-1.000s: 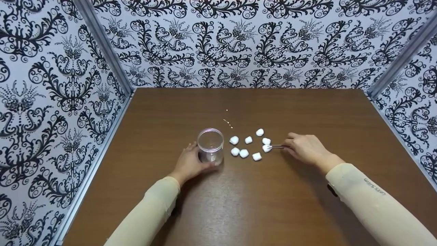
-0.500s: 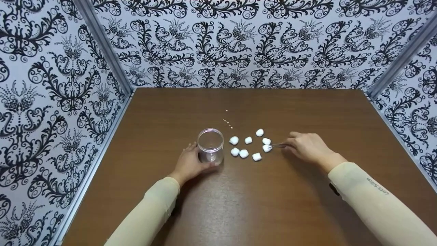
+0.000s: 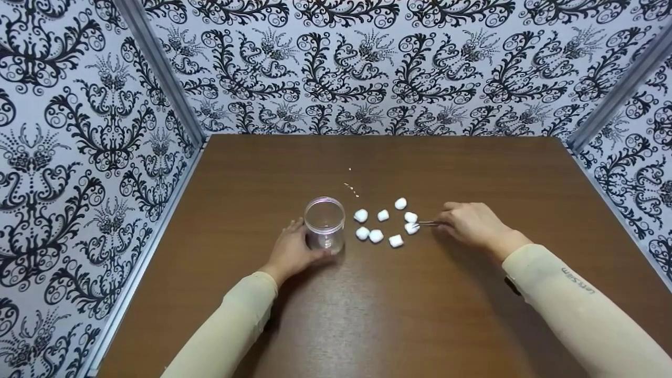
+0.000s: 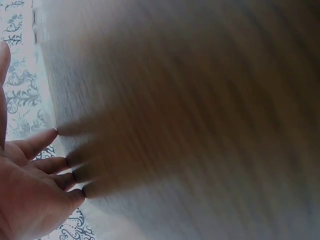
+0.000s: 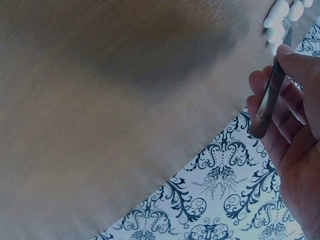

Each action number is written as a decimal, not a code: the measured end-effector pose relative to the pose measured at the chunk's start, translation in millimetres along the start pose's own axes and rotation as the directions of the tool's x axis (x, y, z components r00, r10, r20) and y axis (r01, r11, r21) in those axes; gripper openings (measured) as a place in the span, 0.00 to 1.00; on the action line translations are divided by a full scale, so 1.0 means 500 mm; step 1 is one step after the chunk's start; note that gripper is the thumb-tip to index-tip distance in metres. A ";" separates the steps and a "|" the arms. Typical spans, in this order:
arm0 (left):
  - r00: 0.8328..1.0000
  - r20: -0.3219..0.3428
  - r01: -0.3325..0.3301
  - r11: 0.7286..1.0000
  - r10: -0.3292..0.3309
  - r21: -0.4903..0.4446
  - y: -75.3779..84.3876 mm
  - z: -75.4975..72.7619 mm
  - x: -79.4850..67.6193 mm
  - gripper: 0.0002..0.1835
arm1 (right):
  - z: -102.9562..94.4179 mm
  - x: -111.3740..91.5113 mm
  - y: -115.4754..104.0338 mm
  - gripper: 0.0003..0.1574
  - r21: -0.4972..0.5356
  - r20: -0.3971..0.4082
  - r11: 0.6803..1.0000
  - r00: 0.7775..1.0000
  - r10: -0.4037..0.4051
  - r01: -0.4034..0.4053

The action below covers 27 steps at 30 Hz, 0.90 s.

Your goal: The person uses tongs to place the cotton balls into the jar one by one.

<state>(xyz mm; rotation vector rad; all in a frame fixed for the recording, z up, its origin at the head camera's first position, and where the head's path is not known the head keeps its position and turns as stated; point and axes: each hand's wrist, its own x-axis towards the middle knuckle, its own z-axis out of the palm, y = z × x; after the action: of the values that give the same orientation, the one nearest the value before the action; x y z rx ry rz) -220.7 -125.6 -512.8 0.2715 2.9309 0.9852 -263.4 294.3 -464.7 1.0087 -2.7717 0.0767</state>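
Note:
In the head view, a clear jar (image 3: pixel 325 223) without a lid stands upright on the table. My left hand (image 3: pixel 294 252) holds its lower side, thumb in front and fingers to the left. The left wrist view shows that palm (image 4: pixel 30 195) and its fingers, with no jar in sight. My right hand (image 3: pixel 470 223) pinches metal tweezers (image 3: pixel 429 224), whose tips touch a small white ball (image 3: pixel 411 229) that looks like cotton. Whether the tips squeeze it is too small to tell. Several similar white balls (image 3: pixel 376 236) lie between the jar and the tweezers. The right wrist view shows the tweezers (image 5: pixel 270 102) along the fingers.
Beyond the jar, tiny white crumbs (image 3: pixel 351 188) lie on the brown wooden table (image 3: pixel 367 315). Walls with a black-and-white floral pattern (image 3: pixel 367 63) stand behind the table and at both sides, with grey posts (image 3: pixel 163 68) at the corners.
The tweezers and the right forearm have shifted very slightly, the tips staying at the same ball. My left hand and the jar have kept their places.

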 end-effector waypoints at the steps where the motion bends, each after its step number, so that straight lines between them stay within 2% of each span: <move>1: 1.000 -0.001 0.000 1.000 0.000 -0.001 0.000 0.000 0.000 0.50 | -0.001 0.001 0.000 0.02 0.000 0.008 1.000 1.000 -0.003 0.003; 6: 1.000 0.008 0.005 1.000 -0.005 -0.004 0.003 0.000 -0.003 0.49 | -0.002 0.004 -0.001 0.02 -0.008 0.027 1.000 0.999 -0.023 0.023; 11: 0.999 0.035 0.032 0.999 -0.031 -0.024 0.006 -0.001 -0.006 0.50 | 0.001 0.003 -0.005 0.03 -0.038 0.000 0.999 0.999 -0.036 0.036; 19: 1.000 0.014 0.009 1.000 -0.009 -0.014 0.006 0.000 -0.006 0.50 | 0.004 -0.005 -0.004 0.03 -0.046 -0.037 0.999 0.999 -0.017 0.015; 27: 1.000 0.006 0.004 1.000 -0.004 0.006 -0.001 0.003 -0.002 0.52 | -0.008 -0.018 0.003 0.02 -0.041 -0.061 0.999 0.997 -0.039 0.036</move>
<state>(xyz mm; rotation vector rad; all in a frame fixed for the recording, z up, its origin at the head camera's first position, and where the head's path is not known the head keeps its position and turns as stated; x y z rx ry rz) -219.8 -125.4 -514.6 0.2687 2.9284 0.9742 -257.0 301.6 -462.4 1.0303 -2.6871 0.0465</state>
